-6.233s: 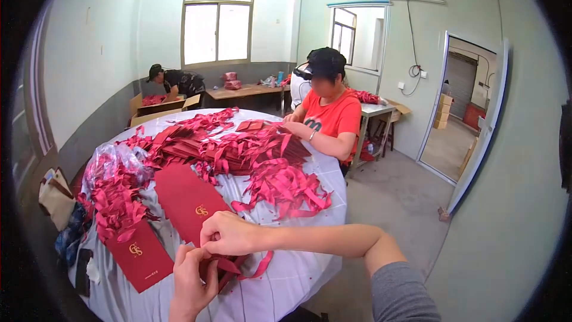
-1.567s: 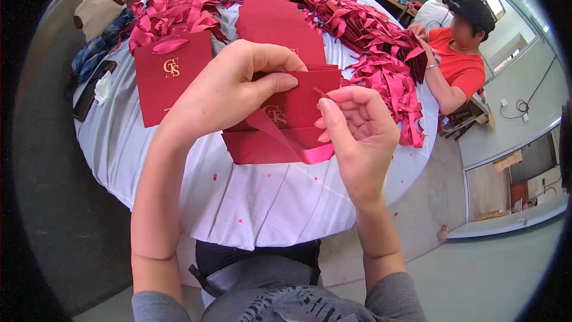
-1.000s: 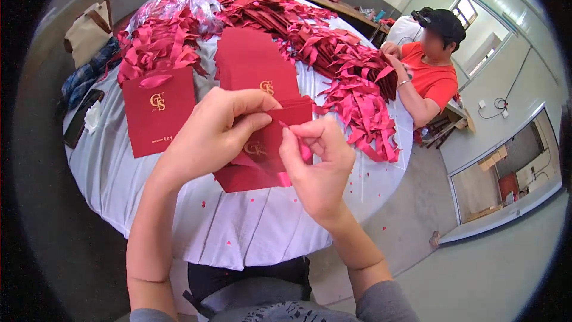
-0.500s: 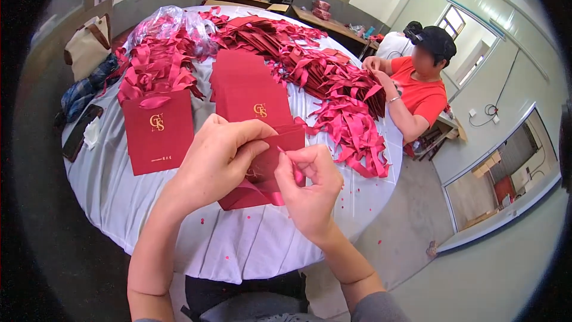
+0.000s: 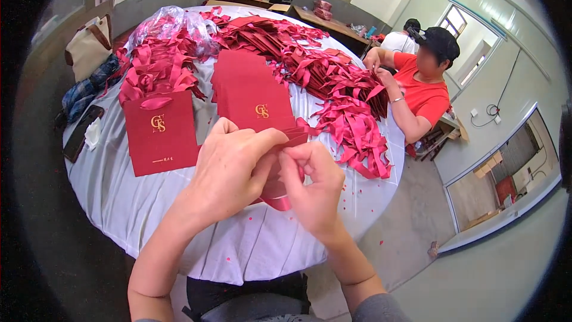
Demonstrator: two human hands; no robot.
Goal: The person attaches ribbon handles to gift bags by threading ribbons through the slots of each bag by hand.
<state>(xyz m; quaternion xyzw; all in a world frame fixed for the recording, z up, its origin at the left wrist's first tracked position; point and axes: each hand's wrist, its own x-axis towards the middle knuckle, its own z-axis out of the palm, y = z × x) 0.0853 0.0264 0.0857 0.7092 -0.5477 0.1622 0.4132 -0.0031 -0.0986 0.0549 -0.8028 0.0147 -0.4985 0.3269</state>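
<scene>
Over the near part of the table, a dark red paper bag (image 5: 273,188) is held between my two hands. My left hand (image 5: 229,170) is closed on its upper edge, thumb and fingers pinching it. Close beside that, my right hand (image 5: 316,188) pinches at the bag's top edge; the fingertips seem to hold the end of a pink ribbon, mostly hidden. A loop of the pink ribbon (image 5: 279,203) hangs below between the hands. Just beyond lies a stack of red paper bags (image 5: 245,86). To the left, a red bag with a ribbon handle (image 5: 161,152) lies flat.
Loose pink ribbons (image 5: 357,134) are heaped at right, beside rows of ribboned bags (image 5: 262,36). A clear plastic bag (image 5: 179,21), a phone (image 5: 82,137) and a crumpled tissue (image 5: 92,133) lie leftward. A co-worker in red (image 5: 426,92) handles bags across the white-clothed table (image 5: 149,211).
My hands have drawn closer together at the bag's top edge, and my left hand now covers more of it. The co-worker in red has raised their hands slightly.
</scene>
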